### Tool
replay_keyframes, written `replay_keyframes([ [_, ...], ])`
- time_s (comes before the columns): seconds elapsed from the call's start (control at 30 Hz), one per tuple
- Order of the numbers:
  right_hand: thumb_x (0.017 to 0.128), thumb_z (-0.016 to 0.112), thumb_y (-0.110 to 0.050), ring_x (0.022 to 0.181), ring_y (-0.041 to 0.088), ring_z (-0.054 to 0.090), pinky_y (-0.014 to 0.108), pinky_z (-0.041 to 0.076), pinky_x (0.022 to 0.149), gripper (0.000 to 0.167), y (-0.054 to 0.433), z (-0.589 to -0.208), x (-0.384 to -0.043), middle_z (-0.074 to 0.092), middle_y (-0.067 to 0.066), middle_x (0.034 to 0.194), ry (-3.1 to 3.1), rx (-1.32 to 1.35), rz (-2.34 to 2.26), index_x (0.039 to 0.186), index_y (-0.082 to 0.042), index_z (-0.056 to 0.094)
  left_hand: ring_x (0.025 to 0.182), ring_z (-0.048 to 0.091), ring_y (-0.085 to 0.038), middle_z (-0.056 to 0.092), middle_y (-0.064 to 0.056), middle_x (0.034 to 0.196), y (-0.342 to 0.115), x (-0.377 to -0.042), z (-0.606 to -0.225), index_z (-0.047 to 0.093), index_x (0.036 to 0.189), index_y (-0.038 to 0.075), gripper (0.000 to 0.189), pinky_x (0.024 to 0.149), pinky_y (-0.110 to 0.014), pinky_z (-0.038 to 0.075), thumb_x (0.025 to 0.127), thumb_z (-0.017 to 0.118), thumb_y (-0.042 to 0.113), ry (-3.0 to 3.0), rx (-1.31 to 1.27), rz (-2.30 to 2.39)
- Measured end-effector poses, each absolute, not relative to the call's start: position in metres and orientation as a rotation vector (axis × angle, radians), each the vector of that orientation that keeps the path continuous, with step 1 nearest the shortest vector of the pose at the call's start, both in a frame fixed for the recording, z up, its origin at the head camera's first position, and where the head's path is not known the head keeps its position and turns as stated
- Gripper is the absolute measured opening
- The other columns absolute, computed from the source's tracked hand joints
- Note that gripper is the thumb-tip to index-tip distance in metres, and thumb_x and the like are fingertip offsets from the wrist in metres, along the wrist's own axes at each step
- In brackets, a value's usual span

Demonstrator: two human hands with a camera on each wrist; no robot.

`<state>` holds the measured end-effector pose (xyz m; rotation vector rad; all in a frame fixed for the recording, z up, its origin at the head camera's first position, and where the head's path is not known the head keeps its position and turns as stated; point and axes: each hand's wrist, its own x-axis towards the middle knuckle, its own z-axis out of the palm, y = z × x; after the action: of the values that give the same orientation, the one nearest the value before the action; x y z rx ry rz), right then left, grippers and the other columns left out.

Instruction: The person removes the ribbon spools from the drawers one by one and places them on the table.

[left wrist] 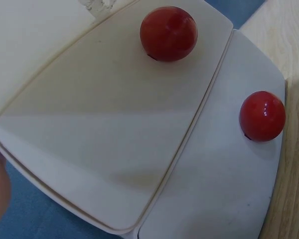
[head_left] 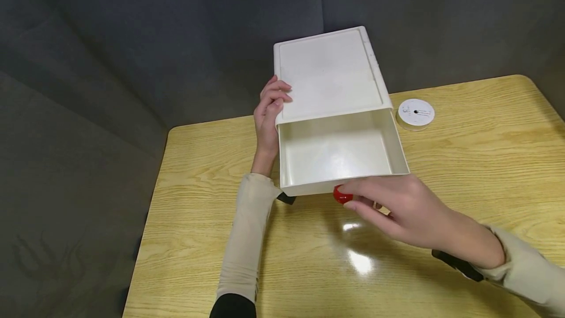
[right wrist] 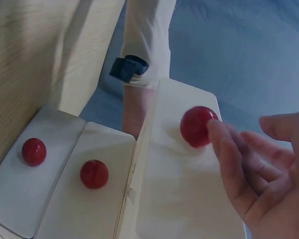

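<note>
Here's your left hand [head_left: 267,119] lying along the side of the smooth white plastic cabinet [head_left: 326,75], fingers lightly bent over its rounded top edge. Your right hand [head_left: 399,210] is out front, fingers loosely bent and spread, one fingertip at the shiny red knob [head_left: 340,198] on the top drawer [head_left: 309,189]. That boxy drawer stands out from the cabinet, glossy floor showing. Below, round lower knobs [right wrist: 94,174] sit on flat fronts. Wood-grained table [head_left: 203,210] underneath, dark creased cloth [head_left: 198,38] behind, flat white-topped spool [head_left: 416,113] just right of the cabinet.
</note>
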<state>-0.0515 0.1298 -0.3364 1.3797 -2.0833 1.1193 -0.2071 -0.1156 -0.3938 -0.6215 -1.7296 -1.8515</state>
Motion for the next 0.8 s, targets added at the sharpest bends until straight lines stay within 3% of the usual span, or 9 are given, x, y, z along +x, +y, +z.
replay_keyframes([
  [0.1,0.111,0.045,-0.030,0.072,0.009,0.071,0.023,0.061,0.066,0.039,0.128,-0.342,-0.050,0.078,0.005,0.096,-2.127,1.385,1.076,0.110,-0.002,0.072,0.138,0.043,-0.024,0.063,0.011,0.111,-0.115,-0.207,-0.394,0.058,0.086,-0.011,0.032,0.124,-0.041,0.024,0.092,0.043,0.016,-1.731,-0.618,-1.858],
  [0.33,0.112,0.042,-0.032,0.059,-0.002,0.057,0.013,0.052,0.054,0.043,0.128,-0.356,-0.048,0.073,0.000,0.082,-2.161,1.400,1.044,0.119,-0.001,0.070,0.139,0.042,-0.026,0.063,0.011,0.111,-0.116,-0.206,-0.393,0.058,0.086,-0.011,0.032,0.124,-0.042,0.023,0.092,0.043,0.016,-1.731,-0.625,-1.853],
  [0.5,0.112,0.038,-0.030,0.062,-0.003,0.052,0.013,0.049,0.054,0.044,0.128,-0.362,-0.047,0.066,-0.005,0.079,-2.203,1.408,1.004,0.126,-0.001,0.068,0.139,0.042,-0.024,0.063,0.011,0.111,-0.115,-0.205,-0.394,0.057,0.086,-0.011,0.031,0.125,-0.042,0.022,0.092,0.043,0.016,-1.735,-0.626,-1.861],
  [0.8,0.112,0.037,-0.026,0.078,0.010,0.070,0.023,0.060,0.069,0.043,0.126,-0.365,-0.052,0.075,0.005,0.097,-2.209,1.429,1.070,0.127,0.000,0.067,0.140,0.042,-0.026,0.063,0.012,0.111,-0.116,-0.206,-0.393,0.057,0.085,-0.011,0.030,0.125,-0.042,0.022,0.092,0.042,0.015,-1.726,-0.633,-1.853],
])
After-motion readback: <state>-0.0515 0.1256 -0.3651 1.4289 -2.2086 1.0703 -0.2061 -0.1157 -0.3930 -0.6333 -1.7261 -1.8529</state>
